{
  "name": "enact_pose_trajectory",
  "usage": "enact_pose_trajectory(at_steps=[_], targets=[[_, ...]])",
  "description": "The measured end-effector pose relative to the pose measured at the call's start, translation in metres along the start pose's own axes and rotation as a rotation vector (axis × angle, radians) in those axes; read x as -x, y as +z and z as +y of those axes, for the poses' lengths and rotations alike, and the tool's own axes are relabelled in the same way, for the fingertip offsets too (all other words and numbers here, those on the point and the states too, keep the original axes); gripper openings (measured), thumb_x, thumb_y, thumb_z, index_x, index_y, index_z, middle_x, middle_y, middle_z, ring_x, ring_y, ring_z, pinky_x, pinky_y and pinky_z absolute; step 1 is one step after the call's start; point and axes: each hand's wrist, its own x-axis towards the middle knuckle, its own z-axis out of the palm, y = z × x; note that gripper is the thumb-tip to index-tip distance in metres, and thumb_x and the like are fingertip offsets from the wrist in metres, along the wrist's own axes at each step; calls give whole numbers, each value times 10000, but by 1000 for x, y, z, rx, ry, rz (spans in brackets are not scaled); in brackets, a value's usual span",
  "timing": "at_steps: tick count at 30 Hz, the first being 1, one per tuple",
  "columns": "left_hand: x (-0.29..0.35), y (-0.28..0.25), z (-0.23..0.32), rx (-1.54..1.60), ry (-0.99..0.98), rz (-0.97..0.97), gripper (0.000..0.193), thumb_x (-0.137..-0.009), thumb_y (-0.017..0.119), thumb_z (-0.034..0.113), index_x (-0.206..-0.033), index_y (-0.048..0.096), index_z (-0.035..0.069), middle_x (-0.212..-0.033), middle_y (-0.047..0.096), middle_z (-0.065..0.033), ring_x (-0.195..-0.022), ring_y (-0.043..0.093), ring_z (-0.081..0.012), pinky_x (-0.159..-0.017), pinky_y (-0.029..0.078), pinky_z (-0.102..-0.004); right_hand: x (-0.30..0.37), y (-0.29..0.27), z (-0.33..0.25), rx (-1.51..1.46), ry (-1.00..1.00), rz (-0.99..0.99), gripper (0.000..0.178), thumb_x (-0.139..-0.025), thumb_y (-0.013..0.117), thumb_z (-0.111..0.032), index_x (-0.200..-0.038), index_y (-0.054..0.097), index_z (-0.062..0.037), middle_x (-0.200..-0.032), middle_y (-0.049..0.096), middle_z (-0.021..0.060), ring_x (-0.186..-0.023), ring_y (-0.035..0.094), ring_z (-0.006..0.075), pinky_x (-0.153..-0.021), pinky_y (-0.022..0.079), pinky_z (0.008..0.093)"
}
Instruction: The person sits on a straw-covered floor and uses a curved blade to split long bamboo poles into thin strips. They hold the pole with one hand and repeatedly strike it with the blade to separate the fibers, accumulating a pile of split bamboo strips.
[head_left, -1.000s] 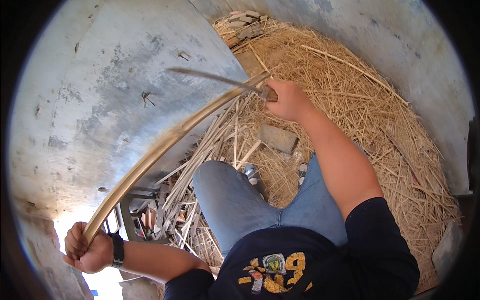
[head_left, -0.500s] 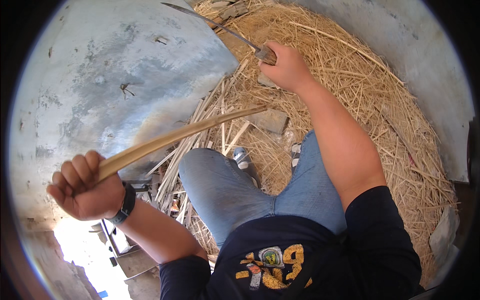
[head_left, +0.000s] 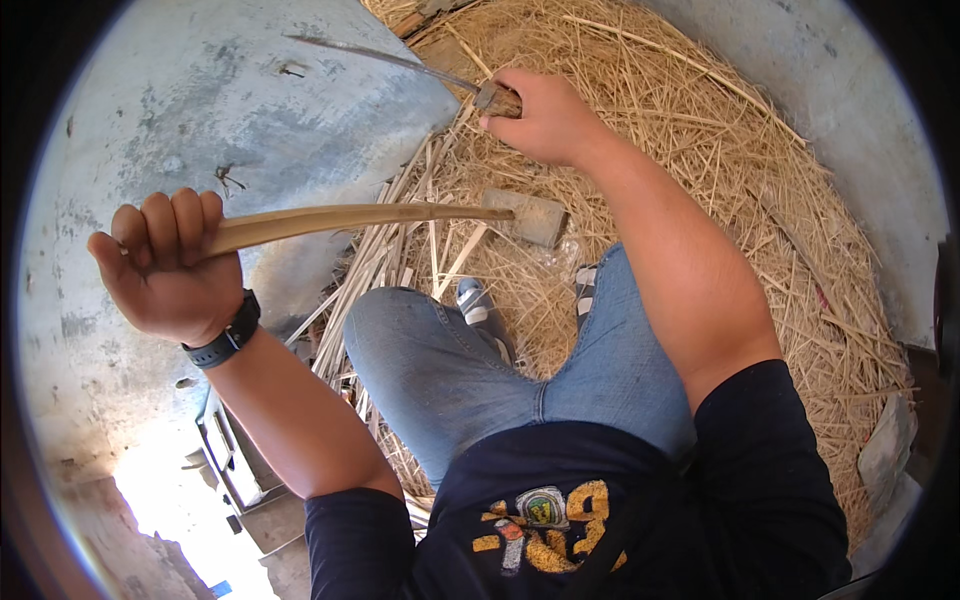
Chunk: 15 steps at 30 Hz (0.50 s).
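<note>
My left hand [head_left: 172, 262], with a dark watch on its wrist, is closed round one end of a long split bamboo strip [head_left: 345, 217]. The strip reaches rightward, its far tip over a flat block [head_left: 538, 217] on the floor; whether the two touch I cannot tell. In my right hand [head_left: 545, 115] is the wooden handle of a long-bladed knife [head_left: 385, 57]. Its thin, dark blade points to the far left, above and apart from the bamboo. Both arms are stretched out, with my knees between them.
Straw-like shavings [head_left: 690, 150] cover the floor ahead and to the right. Pale split strips [head_left: 350, 270] lie in a bundle beside my left knee. A weathered blue-grey wall [head_left: 290, 110] rises at left, another wall [head_left: 800, 60] at far right. A stone slab [head_left: 888, 445] leans at lower right.
My left hand has moved up and away from me, bringing the bamboo strip closer to level. My right hand has shifted slightly left with the knife.
</note>
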Motion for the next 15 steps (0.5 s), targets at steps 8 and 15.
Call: enact_pose_trajectory(at_steps=[8,15], targets=[[-16,-20,7,118,-108,-99,490,-946,568,422,-592,316,197,-540,265,49,-531,216,-114,-564,212,-303,6,12,-11,-97,-12,-152,394,-804,712,-303,-1079,650,-28,-900,682,175,-823,649,288,-752,497,386],[-19,-16,5,137,-114,-149,487,-937,561,393,-586,282,204,-536,241,53,-524,213,-115,-559,212,-310,6,12,-15,-100,29,-206,429,-806,709,-306,-1100,641,0,-931,682,189,-860,656,290,-765,498,392]])
